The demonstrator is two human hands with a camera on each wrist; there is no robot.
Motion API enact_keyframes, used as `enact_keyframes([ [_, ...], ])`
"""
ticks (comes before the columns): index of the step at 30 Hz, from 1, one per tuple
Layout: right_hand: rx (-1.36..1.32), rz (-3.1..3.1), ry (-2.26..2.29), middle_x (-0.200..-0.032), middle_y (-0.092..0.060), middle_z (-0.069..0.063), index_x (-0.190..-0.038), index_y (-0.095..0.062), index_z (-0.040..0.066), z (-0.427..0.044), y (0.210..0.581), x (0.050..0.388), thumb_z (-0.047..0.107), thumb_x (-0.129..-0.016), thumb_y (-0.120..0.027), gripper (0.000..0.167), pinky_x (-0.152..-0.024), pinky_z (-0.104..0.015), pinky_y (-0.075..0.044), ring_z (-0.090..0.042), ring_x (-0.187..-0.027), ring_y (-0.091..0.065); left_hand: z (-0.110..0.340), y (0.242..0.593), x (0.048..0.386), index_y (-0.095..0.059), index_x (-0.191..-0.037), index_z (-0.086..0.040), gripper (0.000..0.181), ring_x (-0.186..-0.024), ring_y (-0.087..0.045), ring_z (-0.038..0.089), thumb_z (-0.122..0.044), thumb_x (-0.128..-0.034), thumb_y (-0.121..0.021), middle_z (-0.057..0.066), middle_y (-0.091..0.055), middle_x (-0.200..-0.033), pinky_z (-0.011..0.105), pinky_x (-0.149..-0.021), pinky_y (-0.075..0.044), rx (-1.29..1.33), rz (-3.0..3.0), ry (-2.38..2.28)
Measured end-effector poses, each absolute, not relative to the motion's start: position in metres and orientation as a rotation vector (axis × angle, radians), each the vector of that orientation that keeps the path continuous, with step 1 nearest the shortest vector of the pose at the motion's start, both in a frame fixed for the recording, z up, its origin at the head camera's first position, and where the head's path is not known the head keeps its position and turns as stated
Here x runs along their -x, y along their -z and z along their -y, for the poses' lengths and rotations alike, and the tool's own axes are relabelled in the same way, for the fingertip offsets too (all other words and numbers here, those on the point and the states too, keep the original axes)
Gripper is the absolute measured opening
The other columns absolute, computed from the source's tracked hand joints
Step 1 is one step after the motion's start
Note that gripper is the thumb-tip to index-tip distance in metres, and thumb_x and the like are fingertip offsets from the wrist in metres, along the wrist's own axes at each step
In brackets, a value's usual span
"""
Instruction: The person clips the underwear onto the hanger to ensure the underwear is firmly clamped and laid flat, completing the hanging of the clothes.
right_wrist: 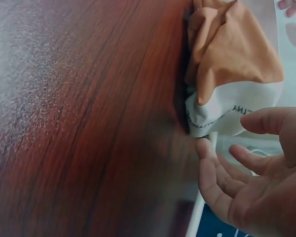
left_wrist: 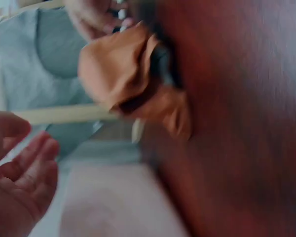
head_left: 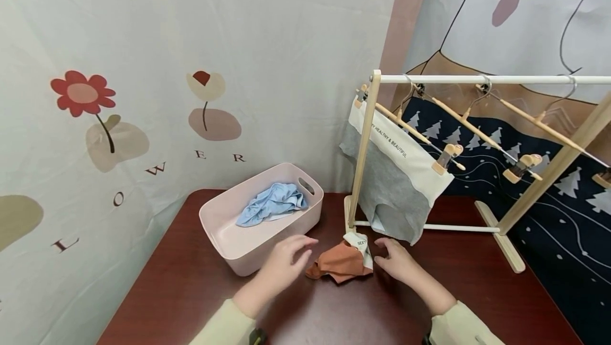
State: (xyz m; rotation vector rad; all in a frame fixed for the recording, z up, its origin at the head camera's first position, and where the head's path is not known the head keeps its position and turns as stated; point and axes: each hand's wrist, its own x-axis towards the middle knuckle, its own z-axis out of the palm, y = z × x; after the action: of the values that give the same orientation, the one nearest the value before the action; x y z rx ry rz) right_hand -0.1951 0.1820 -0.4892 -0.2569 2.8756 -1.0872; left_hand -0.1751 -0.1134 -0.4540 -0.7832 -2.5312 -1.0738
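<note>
Crumpled orange underpants with a white printed waistband lie on the dark red table, between the two hands. My left hand hovers to their left, beside the pink basket, with thumb and fingers apart and nothing held. On the other side, my right hand is close to the white waistband, its fingers spread and loosely bent; in the right wrist view the fingertips are near the band's edge. Grey underpants with a white waistband hang by clips from a hanger on the rack behind.
The pink basket at the back left holds a crumpled light blue cloth. A wooden rack with a white rail stands at the right, bearing several clip hangers. Its wooden foot rests on the table.
</note>
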Motion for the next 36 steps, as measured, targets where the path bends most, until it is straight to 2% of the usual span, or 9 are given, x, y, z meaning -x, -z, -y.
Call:
enact_keyframes([
  [3, 0.190, -2.798, 1.113, -0.109, -0.063, -0.018, -0.119, -0.056, -0.006, -0.181, 0.496, 0.201, 0.008, -0.085, -0.063, 0.038, -0.074, -0.039, -0.050, -0.025, -0.087, -0.063, 0.096, 0.466, 0.183, -0.066, -0.115, -0.009, 0.029, -0.109, -0.060, 0.016, 0.000, -0.0915, -0.052, 0.005, -0.067, -0.114, 0.034, -0.094, -0.047, 0.805, 2.619, 1.086],
  [6, 0.118, -2.712, 1.170, -0.106, -0.064, -0.017, -0.123, -0.053, -0.009, -0.179, 0.501, 0.208, 0.011, -0.088, -0.061, 0.042, -0.062, -0.034, -0.050, -0.019, -0.073, -0.064, 0.081, 0.476, 0.192, -0.064, -0.118, -0.005, 0.030, -0.112, -0.059, 0.020, 0.001, -0.0928, -0.048, 0.008, -0.065, -0.117, 0.036, -0.096, -0.046, 0.824, 2.664, 1.101],
  [9, 0.081, -2.673, 1.205, -0.099, -0.064, -0.012, -0.124, -0.051, -0.010, -0.175, 0.505, 0.212, 0.014, -0.087, -0.063, 0.046, -0.055, -0.029, -0.047, -0.016, -0.066, -0.061, 0.069, 0.483, 0.199, -0.063, -0.119, -0.003, 0.028, -0.114, -0.058, 0.023, -0.005, -0.0945, -0.051, 0.010, -0.065, -0.118, 0.037, -0.097, -0.045, 0.840, 2.691, 1.113],
  [16, 0.161, -2.752, 1.160, -0.075, -0.054, -0.003, -0.118, -0.055, -0.008, -0.166, 0.514, 0.220, 0.002, -0.076, -0.060, 0.044, -0.056, -0.026, -0.041, -0.014, -0.062, -0.053, 0.051, 0.492, 0.209, -0.062, -0.121, -0.005, 0.034, -0.114, -0.059, 0.022, -0.025, -0.0937, -0.059, 0.009, -0.064, -0.120, 0.035, -0.098, -0.045, 0.897, 2.755, 1.128],
  [22, 0.272, -2.879, 1.056, -0.085, -0.061, -0.008, -0.103, -0.063, -0.004, -0.162, 0.512, 0.221, -0.001, -0.072, -0.059, 0.031, -0.068, -0.030, -0.043, -0.019, -0.077, -0.052, 0.047, 0.497, 0.208, -0.066, -0.114, -0.009, 0.038, -0.102, -0.062, 0.018, -0.033, -0.0850, -0.069, 0.004, -0.068, -0.109, 0.027, -0.090, -0.048, 0.942, 2.785, 1.032],
  [26, 0.292, -2.848, 1.072, -0.070, -0.054, -0.003, -0.079, -0.059, 0.004, -0.164, 0.510, 0.218, 0.002, -0.075, -0.062, 0.005, -0.058, -0.026, -0.038, -0.015, -0.064, -0.046, 0.051, 0.498, 0.206, -0.070, -0.104, -0.010, 0.024, -0.090, -0.061, 0.015, -0.023, -0.0839, -0.071, 0.002, -0.067, -0.096, 0.024, -0.082, -0.048, 0.958, 2.792, 0.943],
  [29, 0.307, -2.851, 1.073, -0.063, -0.047, 0.002, -0.069, -0.052, 0.010, -0.168, 0.508, 0.217, 0.008, -0.078, -0.068, 0.018, -0.053, -0.023, -0.034, -0.011, -0.057, -0.042, 0.058, 0.500, 0.205, -0.071, -0.098, -0.012, 0.017, -0.084, -0.059, 0.011, -0.019, -0.0833, -0.070, -0.001, -0.065, -0.090, 0.022, -0.077, -0.047, 0.902, 2.808, 0.932],
  [33, 0.376, -2.950, 1.053, -0.072, -0.052, 0.003, -0.072, -0.056, 0.013, -0.175, 0.505, 0.214, 0.014, -0.080, -0.072, 0.018, -0.060, -0.024, -0.038, -0.012, -0.067, -0.047, 0.069, 0.501, 0.206, -0.071, -0.089, -0.015, 0.009, -0.077, -0.056, 0.011, -0.016, -0.0797, -0.071, -0.002, -0.061, -0.084, 0.019, -0.069, -0.044, 0.862, 2.781, 0.989],
  [36, 0.455, -2.996, 1.110, -0.086, -0.057, 0.001, -0.079, -0.062, 0.014, -0.177, 0.503, 0.212, 0.014, -0.080, -0.073, 0.011, -0.071, -0.030, -0.043, -0.016, -0.082, -0.053, 0.076, 0.500, 0.205, -0.070, -0.079, -0.015, 0.007, -0.081, -0.055, 0.014, -0.013, -0.0732, -0.072, 0.000, -0.059, -0.089, 0.018, -0.070, -0.042, 0.896, 2.732, 1.107],
])
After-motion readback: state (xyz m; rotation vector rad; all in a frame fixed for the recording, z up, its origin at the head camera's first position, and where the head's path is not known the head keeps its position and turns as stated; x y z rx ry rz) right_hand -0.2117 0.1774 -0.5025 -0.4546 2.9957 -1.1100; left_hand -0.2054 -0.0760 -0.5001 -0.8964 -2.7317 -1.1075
